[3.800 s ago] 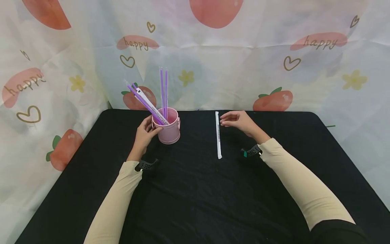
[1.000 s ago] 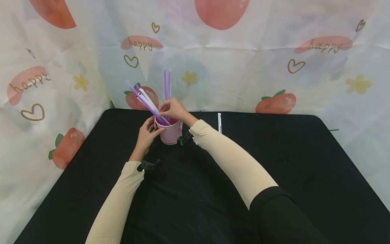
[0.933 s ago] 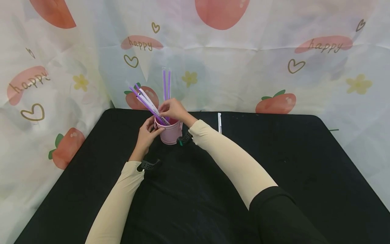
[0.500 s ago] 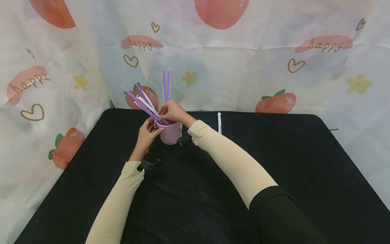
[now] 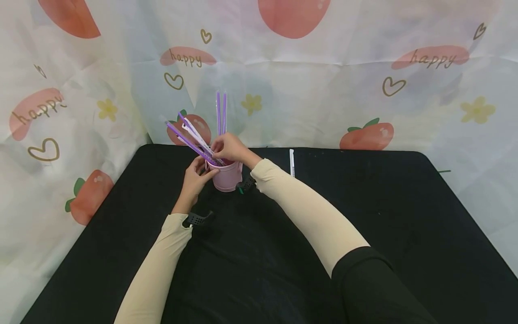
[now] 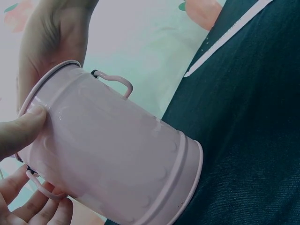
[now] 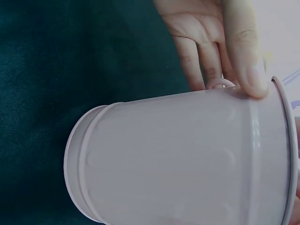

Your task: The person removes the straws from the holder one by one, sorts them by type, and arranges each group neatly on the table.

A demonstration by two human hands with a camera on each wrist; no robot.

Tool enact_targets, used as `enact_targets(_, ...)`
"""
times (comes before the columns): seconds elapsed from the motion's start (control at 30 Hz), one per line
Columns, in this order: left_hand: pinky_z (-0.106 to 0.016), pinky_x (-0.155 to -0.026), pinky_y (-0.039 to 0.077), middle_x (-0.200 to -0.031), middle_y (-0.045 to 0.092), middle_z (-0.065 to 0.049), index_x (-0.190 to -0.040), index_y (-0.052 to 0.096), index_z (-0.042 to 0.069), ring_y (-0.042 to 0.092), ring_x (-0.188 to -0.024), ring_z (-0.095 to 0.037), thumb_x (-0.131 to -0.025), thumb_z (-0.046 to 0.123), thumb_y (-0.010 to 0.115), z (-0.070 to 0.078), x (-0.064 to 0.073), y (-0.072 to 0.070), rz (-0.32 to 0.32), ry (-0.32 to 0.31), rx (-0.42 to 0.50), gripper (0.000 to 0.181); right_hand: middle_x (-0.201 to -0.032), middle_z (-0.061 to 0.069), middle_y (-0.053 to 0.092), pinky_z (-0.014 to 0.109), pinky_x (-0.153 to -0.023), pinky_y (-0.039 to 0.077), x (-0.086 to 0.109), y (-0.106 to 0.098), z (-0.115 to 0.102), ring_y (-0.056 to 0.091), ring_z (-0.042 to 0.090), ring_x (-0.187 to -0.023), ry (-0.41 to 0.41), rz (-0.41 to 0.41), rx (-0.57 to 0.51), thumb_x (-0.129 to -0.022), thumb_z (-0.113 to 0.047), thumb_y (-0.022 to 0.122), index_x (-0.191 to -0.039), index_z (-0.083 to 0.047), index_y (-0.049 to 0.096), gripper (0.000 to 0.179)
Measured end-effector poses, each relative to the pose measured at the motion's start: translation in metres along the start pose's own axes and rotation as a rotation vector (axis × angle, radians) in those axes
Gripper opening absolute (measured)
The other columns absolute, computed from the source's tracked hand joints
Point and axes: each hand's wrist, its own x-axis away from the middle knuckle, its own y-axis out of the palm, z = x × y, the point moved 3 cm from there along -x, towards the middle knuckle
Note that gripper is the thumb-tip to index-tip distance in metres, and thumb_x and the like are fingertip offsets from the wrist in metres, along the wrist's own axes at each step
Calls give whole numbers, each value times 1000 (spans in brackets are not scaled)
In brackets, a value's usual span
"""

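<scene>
A small pink bucket [image 5: 227,179] stands on the black table, holding several wrapped straws. Purple ones [image 5: 188,140] and white-wrapped ones [image 5: 195,133] lean left; two more purple straws [image 5: 221,112] rise upright behind. My left hand [image 5: 193,182] grips the bucket's left side, thumb [image 6: 28,126] just below the rim and other fingers around the handle side. Over the mouth, my right hand [image 5: 232,147] pinches among the leaning straws; which straw is between the fingertips is partly hidden. In the left wrist view the right hand [image 6: 54,42] shows behind the rim.
A white-wrapped straw [image 5: 292,163] lies on the table right of the bucket, its near part hidden by the right sleeve. A printed cloth backdrop [image 5: 315,99] hangs behind the table's far edge.
My right hand has come from beside the white straw on the table to the bucket's mouth. The leaning straws have fanned out and shifted slightly. My left hand keeps its grip.
</scene>
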Motion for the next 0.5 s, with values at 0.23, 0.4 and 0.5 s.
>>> enact_targets(0.23,-36,-115,32,-144,40,-18,-141,35,1,36,-138,-25,-86,6,66,-15,-9,-2,9,23,8,64,-92,15,70,20,-68,49,0,-2,3,62,18,-80,17,20,-17,-85,-8,67,-92,1,70,11)
enact_targets(0.4,-37,-115,33,-144,39,-17,-141,35,1,36,-137,-25,-86,9,66,-21,-11,-2,14,47,-2,64,-94,15,71,23,-73,51,-1,-2,4,65,20,-85,23,35,-28,-86,-9,67,-91,0,70,11)
enact_targets(0.5,-37,-115,32,-144,39,-18,-141,35,1,36,-137,-25,-86,9,66,-22,-11,-2,15,49,-6,63,-94,14,72,24,-76,53,-1,-2,3,66,22,-87,18,38,-28,-86,-10,67,-91,0,70,12)
